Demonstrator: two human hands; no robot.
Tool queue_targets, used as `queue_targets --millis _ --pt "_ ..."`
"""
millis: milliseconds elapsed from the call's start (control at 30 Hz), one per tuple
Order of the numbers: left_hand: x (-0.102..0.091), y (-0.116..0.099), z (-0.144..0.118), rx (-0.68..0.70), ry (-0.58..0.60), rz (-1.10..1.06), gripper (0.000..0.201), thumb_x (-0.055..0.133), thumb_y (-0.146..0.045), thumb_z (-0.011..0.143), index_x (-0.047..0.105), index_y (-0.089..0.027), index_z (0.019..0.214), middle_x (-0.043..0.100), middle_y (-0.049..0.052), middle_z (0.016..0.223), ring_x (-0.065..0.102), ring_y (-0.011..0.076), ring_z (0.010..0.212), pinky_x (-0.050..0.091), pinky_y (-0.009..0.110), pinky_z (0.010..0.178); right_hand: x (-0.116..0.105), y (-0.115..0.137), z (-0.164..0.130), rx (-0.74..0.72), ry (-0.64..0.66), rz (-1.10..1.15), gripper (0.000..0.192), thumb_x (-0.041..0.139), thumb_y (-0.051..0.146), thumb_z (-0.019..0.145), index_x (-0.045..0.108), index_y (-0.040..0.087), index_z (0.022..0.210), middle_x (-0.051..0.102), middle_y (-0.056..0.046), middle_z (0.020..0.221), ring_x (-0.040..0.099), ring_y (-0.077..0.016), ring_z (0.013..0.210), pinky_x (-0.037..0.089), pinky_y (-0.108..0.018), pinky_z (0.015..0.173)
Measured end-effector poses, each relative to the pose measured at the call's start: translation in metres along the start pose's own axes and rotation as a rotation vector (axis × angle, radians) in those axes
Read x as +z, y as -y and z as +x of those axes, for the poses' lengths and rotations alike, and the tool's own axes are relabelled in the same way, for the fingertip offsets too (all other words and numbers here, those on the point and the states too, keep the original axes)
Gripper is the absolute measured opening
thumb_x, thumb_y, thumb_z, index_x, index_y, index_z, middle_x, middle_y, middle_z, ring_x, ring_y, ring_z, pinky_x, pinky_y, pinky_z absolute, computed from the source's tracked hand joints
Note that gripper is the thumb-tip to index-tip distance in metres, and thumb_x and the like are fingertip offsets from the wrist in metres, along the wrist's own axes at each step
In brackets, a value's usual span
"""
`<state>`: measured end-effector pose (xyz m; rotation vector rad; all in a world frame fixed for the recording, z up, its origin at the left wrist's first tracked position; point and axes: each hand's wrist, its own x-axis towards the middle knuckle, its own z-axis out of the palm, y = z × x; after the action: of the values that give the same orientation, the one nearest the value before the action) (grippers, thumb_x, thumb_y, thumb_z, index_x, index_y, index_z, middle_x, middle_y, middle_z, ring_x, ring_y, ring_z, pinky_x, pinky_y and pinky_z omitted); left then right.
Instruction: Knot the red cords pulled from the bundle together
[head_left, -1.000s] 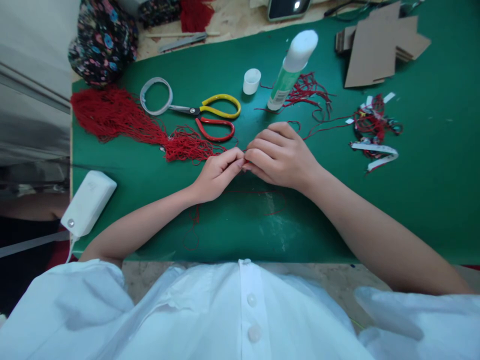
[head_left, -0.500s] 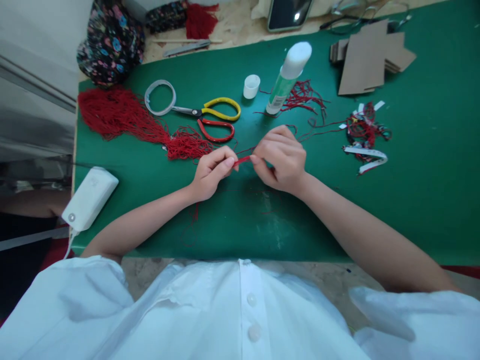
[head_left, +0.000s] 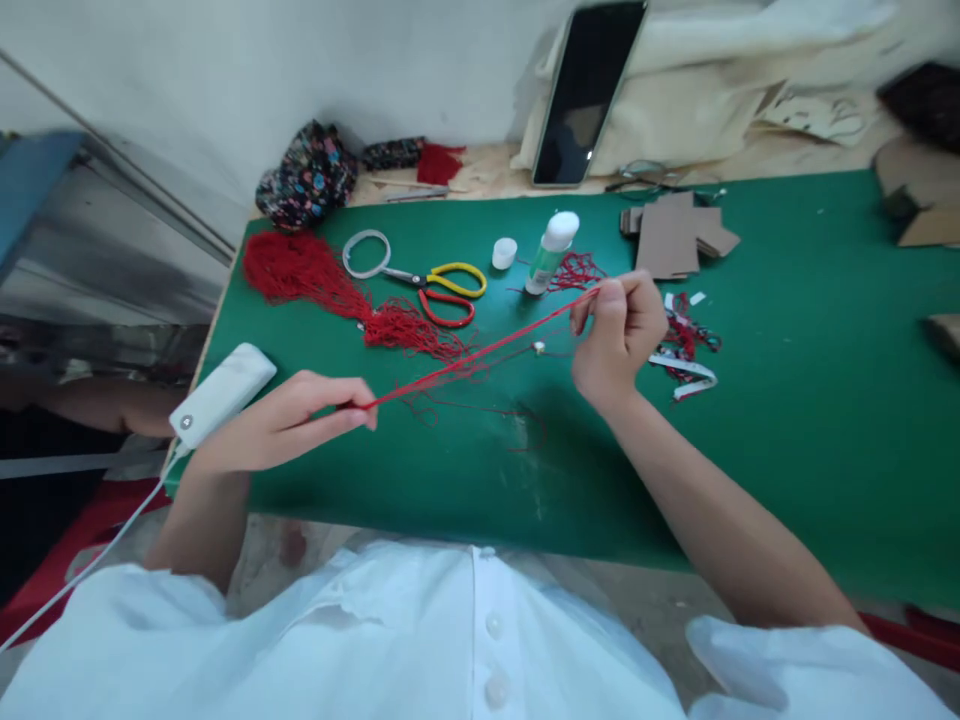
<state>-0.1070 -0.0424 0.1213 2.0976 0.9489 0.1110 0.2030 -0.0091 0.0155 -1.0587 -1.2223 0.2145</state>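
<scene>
Head view: a red cord [head_left: 480, 353] is stretched taut above the green surface [head_left: 787, 400], its long axis running on a slant from near-left to far-right. The left hand [head_left: 289, 422] pinches the cord's near end between thumb and fingertips, the other fingers lying fairly straight; that end sits just right of the white adapter [head_left: 223, 393]. The right hand [head_left: 616, 335] is curled closed on the far end, which points toward the glue bottle [head_left: 549, 252] and stops just short of it, to its right. Loose red strands hang from the cord's middle toward the surface. The scissors [head_left: 435, 287] with yellow and red handles lie left of the glue bottle, well behind the cord, and a heap of red threads [head_left: 315, 275] lies further left.
</scene>
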Motion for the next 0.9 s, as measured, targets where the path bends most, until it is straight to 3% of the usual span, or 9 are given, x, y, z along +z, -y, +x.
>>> queue_targets --millis 133,233,433,533,633,767,900 --pt "-0.017 0.021 -0.050 -0.250 -0.042 0.114 0.027 0.045 -0.037 0.092 0.066 -0.021 0.088 0.066 0.002 0.079 0.057 0.0145 0.070 0.044 0.023 0.066 0.003 -0.001 -0.005 0.109 0.005 0.119 0.038 0.045 0.046 0.095 0.037 0.023 0.065 0.040 0.006 0.047 0.037 -0.0090 0.038 0.029 -0.027 0.040" --pt "-0.021 0.035 -0.069 -0.358 -0.036 0.173 0.028 0.045 -0.040 0.091 0.067 -0.022 0.094 0.068 0.002 0.089 0.060 0.0161 0.082 0.045 0.023 0.076 0.002 0.003 -0.009 0.124 0.043 0.192 0.037 0.049 0.043 0.094 0.040 0.022 0.064 0.043 0.005 0.048 0.037 -0.0081 0.040 0.029 -0.026 0.043" --pt "-0.009 0.048 -0.062 -0.429 -0.006 0.209 0.033 0.044 -0.045 0.090 0.067 -0.023 0.101 0.069 0.003 0.102 0.061 0.0187 0.096 0.043 0.026 0.087 -0.002 0.018 -0.020 0.021 0.249 0.113 0.038 0.044 0.039 0.096 0.042 0.020 0.063 0.045 0.004 0.051 0.039 -0.0075 0.045 0.031 -0.025 0.048" --pt "-0.005 0.050 -0.051 -0.472 0.076 0.142 0.034 0.039 -0.044 0.092 0.063 -0.020 0.088 0.067 0.003 0.082 0.062 0.0175 0.079 0.044 0.025 0.073 -0.004 0.024 -0.022 -0.018 0.322 0.094 0.038 0.044 0.037 0.096 0.043 0.020 0.063 0.044 0.004 0.051 0.037 -0.0075 0.044 0.030 -0.025 0.047" --pt "-0.004 0.052 -0.049 -0.537 0.086 0.074 0.035 0.037 -0.046 0.091 0.056 -0.019 0.079 0.057 0.000 0.066 0.056 0.0149 0.063 0.041 0.024 0.060 -0.006 0.024 -0.017 0.009 0.283 0.108 0.035 0.045 0.034 0.096 0.043 0.020 0.063 0.044 0.004 0.052 0.038 -0.0076 0.045 0.030 -0.024 0.047" --pt "-0.004 0.052 -0.058 -0.469 0.012 0.109 0.033 0.041 -0.047 0.090 0.059 -0.019 0.085 0.058 0.000 0.070 0.053 0.0138 0.065 0.039 0.023 0.061 -0.008 0.021 -0.009 0.046 0.212 0.094 0.034 0.045 0.033 0.096 0.042 0.020 0.064 0.044 0.004 0.052 0.039 -0.0077 0.045 0.030 -0.024 0.047" --pt "-0.001 0.052 -0.068 -0.476 -0.147 0.235 0.032 0.044 -0.046 0.088 0.061 -0.019 0.088 0.063 0.002 0.079 0.052 0.0141 0.067 0.038 0.024 0.062 -0.007 0.018 -0.008 0.047 0.208 0.075 0.035 0.045 0.036 0.096 0.042 0.020 0.065 0.043 0.005 0.051 0.038 -0.0081 0.045 0.030 -0.024 0.047"
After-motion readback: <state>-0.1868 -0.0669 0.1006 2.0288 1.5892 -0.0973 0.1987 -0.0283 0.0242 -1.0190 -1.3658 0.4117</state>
